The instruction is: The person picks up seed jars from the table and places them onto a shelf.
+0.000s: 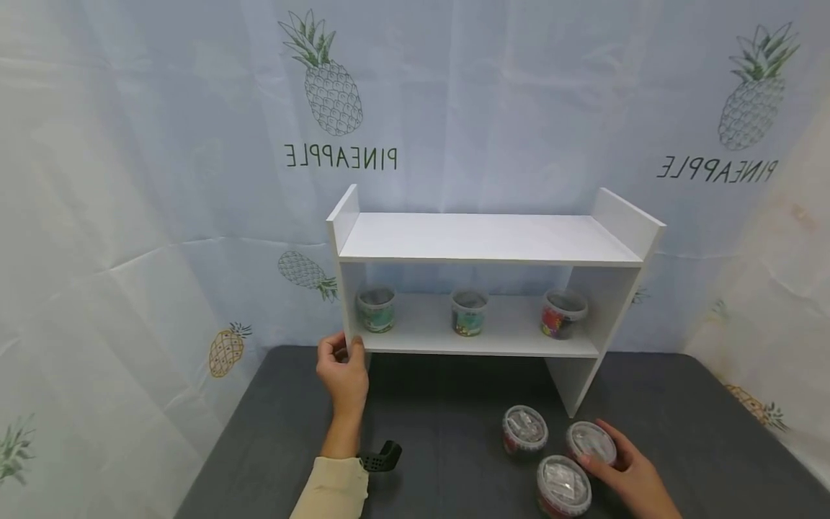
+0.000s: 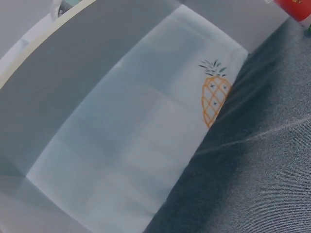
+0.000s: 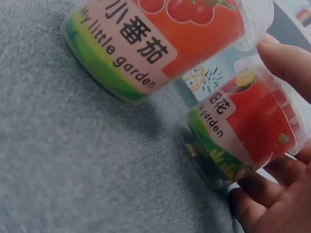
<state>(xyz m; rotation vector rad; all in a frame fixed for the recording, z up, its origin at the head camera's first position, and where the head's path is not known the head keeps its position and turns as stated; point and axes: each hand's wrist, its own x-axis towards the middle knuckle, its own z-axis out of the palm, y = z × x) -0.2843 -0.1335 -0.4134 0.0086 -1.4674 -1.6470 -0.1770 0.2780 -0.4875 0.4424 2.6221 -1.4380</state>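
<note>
We see R grip holding lidded tub btwn thumb & fingers, in front of white shelf nr its R end; can't tell if tub's off worktop. Nr it, second tub & third tub, also in front of shelf. L grip pinches shelf's L panel. Shelf's lower tier: 2 green cups plus red cup at R end.

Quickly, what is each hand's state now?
Left hand: closed, gripping the white shelf's side panel.
Right hand: closed, holding a lidded red-labelled plastic cup.
</note>
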